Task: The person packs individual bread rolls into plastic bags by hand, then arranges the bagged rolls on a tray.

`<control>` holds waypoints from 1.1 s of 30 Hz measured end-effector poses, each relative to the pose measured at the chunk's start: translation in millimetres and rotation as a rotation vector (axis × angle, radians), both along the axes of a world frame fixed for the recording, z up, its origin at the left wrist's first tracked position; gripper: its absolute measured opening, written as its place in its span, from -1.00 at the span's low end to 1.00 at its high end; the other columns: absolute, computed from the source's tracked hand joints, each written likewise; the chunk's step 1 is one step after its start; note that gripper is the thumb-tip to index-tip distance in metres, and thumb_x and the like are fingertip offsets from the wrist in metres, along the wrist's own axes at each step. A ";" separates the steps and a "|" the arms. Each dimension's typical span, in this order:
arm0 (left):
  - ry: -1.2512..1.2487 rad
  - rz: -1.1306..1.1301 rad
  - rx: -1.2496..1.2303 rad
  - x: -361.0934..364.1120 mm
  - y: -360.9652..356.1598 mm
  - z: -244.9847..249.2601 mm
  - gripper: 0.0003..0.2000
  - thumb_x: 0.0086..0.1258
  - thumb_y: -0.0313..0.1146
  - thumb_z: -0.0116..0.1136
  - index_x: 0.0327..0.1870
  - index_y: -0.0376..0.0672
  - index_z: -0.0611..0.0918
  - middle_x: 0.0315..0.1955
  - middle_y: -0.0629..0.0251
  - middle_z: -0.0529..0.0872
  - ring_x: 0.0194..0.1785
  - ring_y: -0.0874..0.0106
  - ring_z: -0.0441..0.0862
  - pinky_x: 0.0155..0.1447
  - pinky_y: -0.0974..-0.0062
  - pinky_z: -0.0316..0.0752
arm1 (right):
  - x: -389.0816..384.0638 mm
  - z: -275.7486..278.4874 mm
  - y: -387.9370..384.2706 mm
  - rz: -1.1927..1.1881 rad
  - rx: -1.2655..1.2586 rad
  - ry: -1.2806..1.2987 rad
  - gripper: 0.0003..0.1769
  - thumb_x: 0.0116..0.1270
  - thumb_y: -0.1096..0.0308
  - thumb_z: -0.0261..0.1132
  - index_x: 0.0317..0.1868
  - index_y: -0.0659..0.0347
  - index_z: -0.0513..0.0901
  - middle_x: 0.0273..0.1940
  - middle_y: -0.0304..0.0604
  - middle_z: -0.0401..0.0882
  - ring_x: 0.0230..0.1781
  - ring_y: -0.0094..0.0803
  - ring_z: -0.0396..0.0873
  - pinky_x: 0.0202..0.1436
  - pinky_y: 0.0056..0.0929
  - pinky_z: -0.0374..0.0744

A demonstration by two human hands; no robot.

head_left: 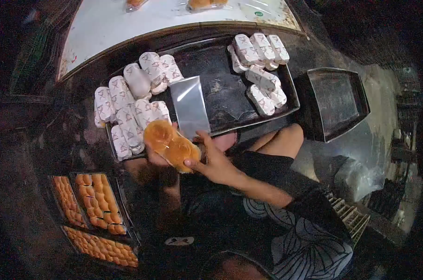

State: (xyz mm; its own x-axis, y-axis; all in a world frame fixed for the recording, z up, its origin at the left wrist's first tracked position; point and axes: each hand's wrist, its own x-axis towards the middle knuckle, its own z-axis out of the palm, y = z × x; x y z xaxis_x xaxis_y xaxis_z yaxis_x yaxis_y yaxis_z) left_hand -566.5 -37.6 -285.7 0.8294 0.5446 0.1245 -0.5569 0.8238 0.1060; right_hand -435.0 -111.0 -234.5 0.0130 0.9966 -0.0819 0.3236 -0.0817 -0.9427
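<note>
A golden-brown, glossy bread roll (172, 144) with rounded lobes is held between both hands over the near edge of a black tray (211, 60). My left hand (156, 157) supports it from below and behind, its fingers mostly hidden by the bread. The thumb of my right hand (221, 163) presses on the lower right end of the roll. Fingers of that hand reach up beside the lower end of a clear plastic bag (190, 105), which lies flat over the tray. Oblong pieces in white printed paper (139, 81) are piled left of the bag.
More paper-covered pieces (260, 53) are stacked at the tray's right end. Another dark tray (339, 105) stands to the right. Trays of browned rolls (99, 200) sit at lower left. Beyond the black tray is a white table (141, 18) with bagged bread (204, 3).
</note>
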 end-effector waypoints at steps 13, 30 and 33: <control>1.697 0.400 1.321 18.3 -19.2 -51.3 -0.59 0.15 -0.32 0.14 -0.01 -0.33 0.40 -0.18 0.14 0.54 -0.13 0.28 0.51 -0.09 0.35 0.43 | 49.9 23.5 177.7 -0.336 0.386 -0.419 -0.81 0.08 0.32 0.18 -0.48 0.30 0.51 -0.52 0.11 0.49 -0.49 0.05 0.47 -0.45 -0.19 0.41; 1.630 0.600 1.065 44.1 -18.2 28.9 -0.92 0.07 -0.48 0.20 -0.44 -0.29 0.60 -0.48 0.26 0.57 -0.39 0.47 0.52 -0.30 0.58 0.39 | 54.8 -36.6 45.1 -0.158 -0.642 0.850 -0.57 0.28 0.30 0.02 0.15 0.20 0.28 -0.39 -0.08 0.53 -0.34 -0.29 0.51 -0.26 -0.30 0.47; 1.446 0.731 0.845 65.2 -32.4 -0.1 -0.70 0.16 -0.46 0.11 -0.05 -0.19 0.47 -0.50 0.25 0.55 -0.34 0.42 0.52 -0.26 0.53 0.41 | 47.3 -52.8 70.5 -0.398 -0.171 0.934 -0.58 0.31 0.19 0.00 0.14 0.13 0.30 -0.10 -0.06 0.47 -0.06 -0.30 0.44 0.03 -0.34 0.38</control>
